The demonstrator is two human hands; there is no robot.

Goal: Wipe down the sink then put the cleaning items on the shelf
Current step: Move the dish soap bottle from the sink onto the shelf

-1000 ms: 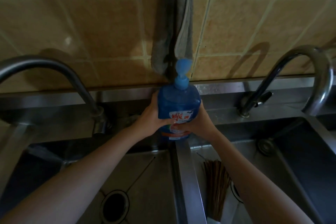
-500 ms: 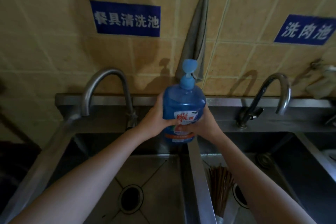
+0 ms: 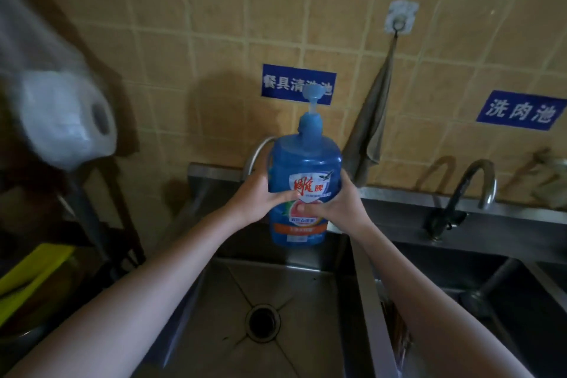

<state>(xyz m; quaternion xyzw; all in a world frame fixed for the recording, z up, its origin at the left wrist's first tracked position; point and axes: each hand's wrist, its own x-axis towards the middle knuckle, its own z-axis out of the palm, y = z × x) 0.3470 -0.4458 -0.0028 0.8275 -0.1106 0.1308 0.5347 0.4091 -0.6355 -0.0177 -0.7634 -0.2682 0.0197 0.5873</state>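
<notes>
Far left: paper roll point(image 3: 66, 120) in a plastic wrap, blurred, on a dark rack point(image 3: 92, 224), which is likely the shelf. Left hand point(image 3: 256, 201) wraps the side of the blue pump bottle point(image 3: 303, 181), fingers curled behind, thumb across the label. The bottle is upright, clear of any surface, over the back edge of the left basin of the sink point(image 3: 276, 282). Right hand point(image 3: 342, 207) clamps the opposite side the same way. Judgement: large plastic bottle, probably weighty; smooth walls, slippery if wet; take it by the body, not the thin pump neck. Right: cloth point(image 3: 372, 129) on a wall hook, then a tap point(image 3: 474, 190).
</notes>
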